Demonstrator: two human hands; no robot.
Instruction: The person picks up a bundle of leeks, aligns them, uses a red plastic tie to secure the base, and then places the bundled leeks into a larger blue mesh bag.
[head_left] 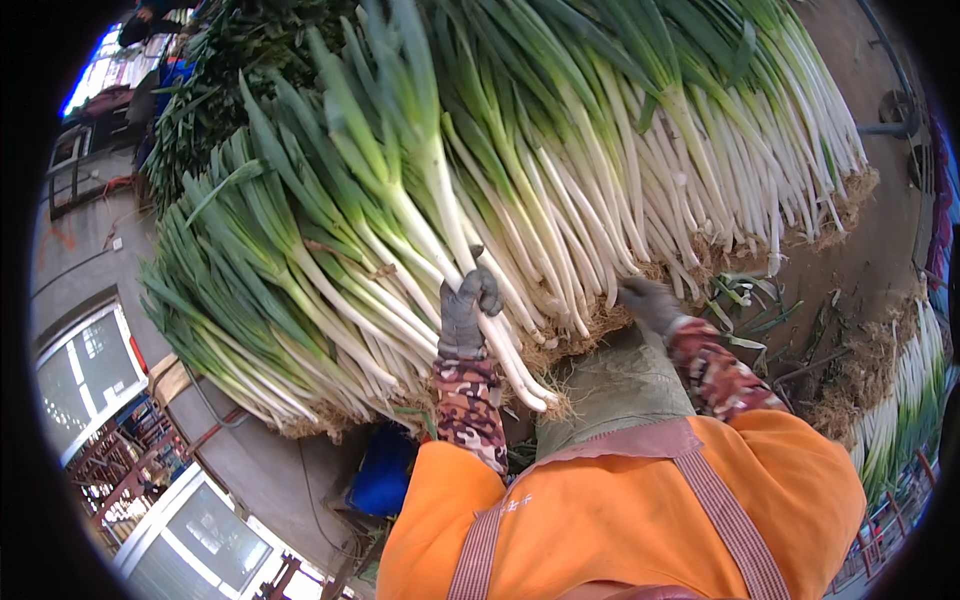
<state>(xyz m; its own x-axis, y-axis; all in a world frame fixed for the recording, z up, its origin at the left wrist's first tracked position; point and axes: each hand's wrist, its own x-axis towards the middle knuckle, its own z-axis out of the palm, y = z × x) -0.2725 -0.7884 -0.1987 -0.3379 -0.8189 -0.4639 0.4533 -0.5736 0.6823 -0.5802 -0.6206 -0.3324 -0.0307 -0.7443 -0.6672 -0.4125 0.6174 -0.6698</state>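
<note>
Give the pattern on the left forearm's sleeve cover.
Left sleeve cover: camouflage, mostly reddish-brown with paler patches; shows best in the head view.

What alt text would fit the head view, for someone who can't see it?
A grey-gloved left hand holds long green-and-white leeks before a broad heap of the same; the gloved right hand is by the heap's roots. Leaf scraps lie to the right of that hand.

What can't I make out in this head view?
All in the head view:
- Right hand: whether it grips anything; it is blurred, and its fingertips are lost among the roots.
- Held stalks: leaf tips, cut off by the top edge.
- Blue object: its full shape, partly covered by the orange sleeve.
- Lower-right stack: its far end, cut off by the fisheye rim.
</note>
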